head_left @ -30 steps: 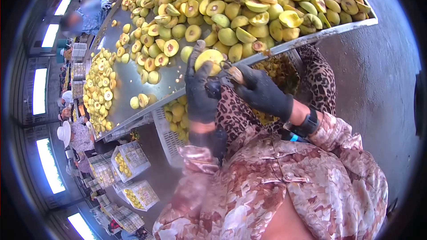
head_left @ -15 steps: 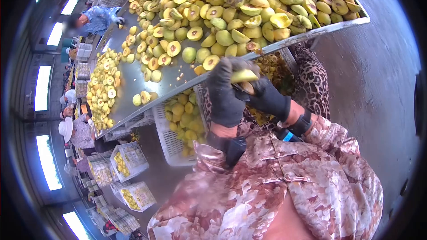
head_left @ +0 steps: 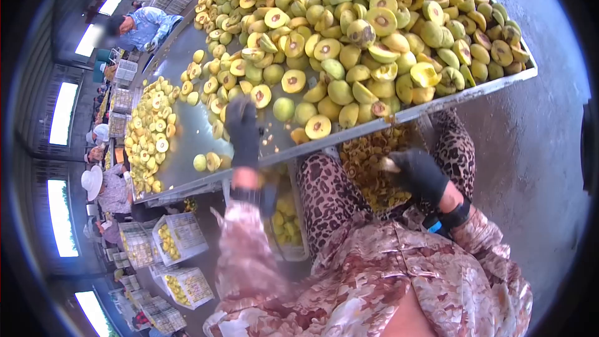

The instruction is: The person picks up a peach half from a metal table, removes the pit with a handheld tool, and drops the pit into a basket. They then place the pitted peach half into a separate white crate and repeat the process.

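Observation:
My left hand (head_left: 243, 131), in a dark glove, is stretched over the metal table (head_left: 190, 122), near loose fruit halves. It is blurred, so its fingers and anything in them cannot be made out. My right hand (head_left: 419, 176), also gloved, is closed above the container of scraps (head_left: 368, 168) between my knees. A small pale end (head_left: 389, 165) of something sticks out from its fingers; the rest is hidden. A big heap of halved yellow-green fruit (head_left: 340, 90), resembling peaches, covers the far and right parts of the table, many with brown centres showing.
A raised metal rim (head_left: 437, 107) runs along the table's near edge. Below it stands a white crate (head_left: 302, 251) with yellow fruit. A smaller fruit pile (head_left: 150, 131) lies at the table's left. Other people (head_left: 109, 184) and stacked crates (head_left: 181, 237) are further left.
My hands were together over the table edge with a fruit piece between them. The left has moved left over the table; the right has drawn right and down. The fruit piece no longer shows.

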`<action>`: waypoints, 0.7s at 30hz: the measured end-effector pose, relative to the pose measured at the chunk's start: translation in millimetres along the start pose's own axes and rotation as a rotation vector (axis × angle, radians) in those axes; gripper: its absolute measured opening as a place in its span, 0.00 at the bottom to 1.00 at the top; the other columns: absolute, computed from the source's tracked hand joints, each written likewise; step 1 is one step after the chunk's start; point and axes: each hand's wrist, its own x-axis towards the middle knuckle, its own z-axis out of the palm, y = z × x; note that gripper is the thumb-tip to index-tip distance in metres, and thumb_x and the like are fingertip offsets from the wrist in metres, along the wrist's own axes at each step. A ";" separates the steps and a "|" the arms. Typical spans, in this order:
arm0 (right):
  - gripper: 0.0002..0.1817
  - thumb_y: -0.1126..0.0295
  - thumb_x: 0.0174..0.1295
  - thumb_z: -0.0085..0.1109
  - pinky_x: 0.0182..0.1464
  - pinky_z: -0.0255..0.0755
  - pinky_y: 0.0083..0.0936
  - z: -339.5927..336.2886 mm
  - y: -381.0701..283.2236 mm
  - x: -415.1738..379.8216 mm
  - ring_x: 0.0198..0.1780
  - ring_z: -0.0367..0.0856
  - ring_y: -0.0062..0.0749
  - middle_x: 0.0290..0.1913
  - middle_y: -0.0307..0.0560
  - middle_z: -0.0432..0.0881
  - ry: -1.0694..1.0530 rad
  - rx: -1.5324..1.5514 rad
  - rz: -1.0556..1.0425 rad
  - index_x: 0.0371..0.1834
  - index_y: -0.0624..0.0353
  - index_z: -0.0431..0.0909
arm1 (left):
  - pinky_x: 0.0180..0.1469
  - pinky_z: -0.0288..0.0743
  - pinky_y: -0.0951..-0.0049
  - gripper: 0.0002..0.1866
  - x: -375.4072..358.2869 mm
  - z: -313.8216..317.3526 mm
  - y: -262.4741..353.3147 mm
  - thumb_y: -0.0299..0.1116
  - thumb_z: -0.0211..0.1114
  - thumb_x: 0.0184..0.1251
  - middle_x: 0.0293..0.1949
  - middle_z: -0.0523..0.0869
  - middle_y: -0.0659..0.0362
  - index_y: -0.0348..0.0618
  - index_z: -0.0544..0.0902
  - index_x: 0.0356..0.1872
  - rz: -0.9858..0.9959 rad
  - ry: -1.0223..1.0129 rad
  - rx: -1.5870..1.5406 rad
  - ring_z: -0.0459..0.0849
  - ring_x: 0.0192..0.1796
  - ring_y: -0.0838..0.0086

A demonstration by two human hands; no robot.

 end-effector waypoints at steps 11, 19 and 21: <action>0.08 0.68 0.68 0.64 0.32 0.74 0.38 0.1 -19.7 5.7 0.29 0.79 0.58 0.27 0.57 0.80 0.121 0.451 0.168 0.32 0.57 0.79 | 0.56 0.79 0.58 0.31 127.3 112.5 22.4 0.41 0.81 0.55 0.50 0.84 0.49 0.45 0.80 0.59 0.179 -0.580 0.088 0.85 0.51 0.55; 0.07 0.71 0.67 0.64 0.38 0.75 0.35 1.2 -76.4 53.5 0.31 0.75 0.56 0.35 0.61 0.82 0.270 0.437 -0.162 0.43 0.61 0.81 | 0.63 0.81 0.64 0.21 -56.0 25.2 138.8 0.38 0.53 0.82 0.59 0.82 0.48 0.31 0.73 0.65 -0.370 -0.374 -1.275 0.84 0.62 0.59; 0.06 0.72 0.67 0.63 0.39 0.75 0.32 14.2 -75.2 57.4 0.30 0.75 0.47 0.33 0.57 0.83 0.270 0.474 -0.097 0.44 0.62 0.81 | 0.70 0.75 0.62 0.27 -87.7 16.1 156.5 0.40 0.49 0.85 0.67 0.78 0.48 0.32 0.66 0.75 -0.510 -0.365 -1.469 0.81 0.66 0.60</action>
